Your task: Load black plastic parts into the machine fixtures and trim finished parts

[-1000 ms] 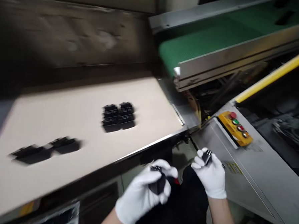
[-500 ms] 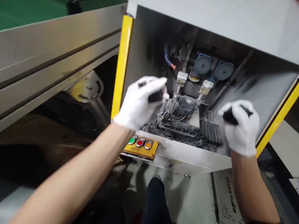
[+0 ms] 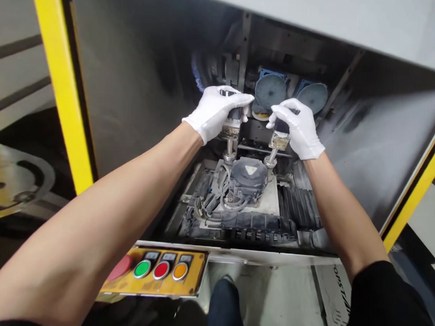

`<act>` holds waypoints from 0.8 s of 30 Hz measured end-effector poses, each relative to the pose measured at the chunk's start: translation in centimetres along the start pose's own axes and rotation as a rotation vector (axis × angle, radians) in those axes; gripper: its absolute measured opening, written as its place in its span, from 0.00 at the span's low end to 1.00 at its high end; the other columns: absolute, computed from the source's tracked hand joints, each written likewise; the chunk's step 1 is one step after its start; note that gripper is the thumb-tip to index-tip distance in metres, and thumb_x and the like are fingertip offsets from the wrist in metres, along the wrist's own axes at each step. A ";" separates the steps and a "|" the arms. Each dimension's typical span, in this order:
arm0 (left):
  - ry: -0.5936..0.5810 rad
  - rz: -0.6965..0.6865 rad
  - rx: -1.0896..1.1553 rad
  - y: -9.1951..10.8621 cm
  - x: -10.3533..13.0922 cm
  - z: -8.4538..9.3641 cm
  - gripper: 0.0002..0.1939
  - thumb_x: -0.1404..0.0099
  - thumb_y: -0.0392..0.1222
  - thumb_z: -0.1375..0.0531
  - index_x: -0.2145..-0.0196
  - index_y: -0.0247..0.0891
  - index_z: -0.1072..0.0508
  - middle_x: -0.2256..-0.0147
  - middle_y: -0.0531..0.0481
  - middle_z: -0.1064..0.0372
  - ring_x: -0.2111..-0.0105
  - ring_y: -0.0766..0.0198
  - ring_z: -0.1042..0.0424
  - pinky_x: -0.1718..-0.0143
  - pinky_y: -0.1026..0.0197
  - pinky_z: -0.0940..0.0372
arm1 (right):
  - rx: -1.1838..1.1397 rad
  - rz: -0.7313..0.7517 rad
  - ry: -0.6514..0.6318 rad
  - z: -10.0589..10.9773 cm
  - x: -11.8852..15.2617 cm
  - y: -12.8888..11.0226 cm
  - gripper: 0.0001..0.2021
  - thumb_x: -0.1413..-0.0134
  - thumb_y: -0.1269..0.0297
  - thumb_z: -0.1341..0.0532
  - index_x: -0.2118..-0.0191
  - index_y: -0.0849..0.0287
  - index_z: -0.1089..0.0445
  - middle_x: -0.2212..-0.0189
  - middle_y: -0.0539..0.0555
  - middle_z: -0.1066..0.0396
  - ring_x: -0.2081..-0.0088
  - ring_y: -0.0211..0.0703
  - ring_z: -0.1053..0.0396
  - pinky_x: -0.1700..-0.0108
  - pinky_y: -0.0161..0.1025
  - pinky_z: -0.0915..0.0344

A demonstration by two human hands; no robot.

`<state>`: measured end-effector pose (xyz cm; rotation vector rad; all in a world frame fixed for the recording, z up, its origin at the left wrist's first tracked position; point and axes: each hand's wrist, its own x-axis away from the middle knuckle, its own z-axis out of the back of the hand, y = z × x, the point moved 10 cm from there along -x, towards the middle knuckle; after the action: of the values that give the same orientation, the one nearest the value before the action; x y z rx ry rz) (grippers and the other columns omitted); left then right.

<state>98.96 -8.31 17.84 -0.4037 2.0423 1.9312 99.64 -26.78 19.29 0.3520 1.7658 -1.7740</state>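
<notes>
My left hand (image 3: 215, 109), in a white glove, is closed round a small dark block-like part (image 3: 236, 113). That part sits at the top of the left metal fixture block (image 3: 230, 130), which stands on a short post. On the other side my right hand (image 3: 302, 129), gloved too, pinches a similar dark part (image 3: 281, 126) at the top of the right fixture block (image 3: 279, 141). Whether either part is fully seated cannot be made out, since fingers cover much of both. Behind the hands are two round grey discs, the left disc (image 3: 270, 91) and the right disc (image 3: 313, 98).
Below the fixtures lies a dark motor-like housing (image 3: 249, 177) with cables and a ribbed bellows (image 3: 300, 196). Yellow bars, left (image 3: 63, 82) and right (image 3: 421, 178), flank the machine opening. A yellow button panel (image 3: 160, 285) juts out at the front, beneath my left forearm.
Both hands have moved inward, bringing the dark parts from in front of the fixtures to the fixture tops. My view has come closer to the machine.
</notes>
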 end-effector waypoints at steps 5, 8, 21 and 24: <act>-0.041 -0.049 -0.053 0.4 -0.1 -0.1 0.16 0.39 0.48 0.29 0.65 0.41 0.33 0.70 0.51 0.27 0.65 0.60 0.28 0.56 0.49 0.33 | 0.040 0.030 0.037 0.2 0.7 -0.6 0.15 0.43 0.55 0.27 0.69 0.54 0.33 0.75 0.44 0.28 0.73 0.37 0.26 0.65 0.37 0.27; -0.051 -0.067 -0.103 0.5 -0.1 -0.3 0.16 0.41 0.48 0.29 0.67 0.41 0.32 0.72 0.51 0.28 0.64 0.60 0.28 0.57 0.51 0.34 | 0.031 0.037 0.044 0.2 0.8 -0.5 0.16 0.44 0.53 0.26 0.69 0.54 0.32 0.75 0.45 0.28 0.74 0.38 0.27 0.65 0.38 0.27; -0.123 -0.047 0.101 0.3 0.8 -0.4 0.16 0.44 0.48 0.27 0.68 0.38 0.28 0.71 0.49 0.27 0.71 0.61 0.26 0.63 0.53 0.32 | -0.050 -0.036 -0.064 -0.1 0.2 -0.7 0.19 0.41 0.47 0.28 0.69 0.57 0.29 0.72 0.51 0.23 0.70 0.43 0.23 0.61 0.43 0.23; -0.199 0.059 0.173 0.4 0.3 -0.6 0.15 0.34 0.52 0.34 0.65 0.35 0.24 0.68 0.43 0.25 0.68 0.57 0.24 0.63 0.52 0.29 | -0.077 -0.127 -0.094 -0.5 -0.2 -0.4 0.26 0.41 0.37 0.32 0.71 0.58 0.28 0.71 0.55 0.22 0.69 0.44 0.22 0.58 0.45 0.22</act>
<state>98.46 -8.89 18.12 -0.1077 2.0879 1.7311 99.45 -26.28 19.71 0.1252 1.8186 -1.7725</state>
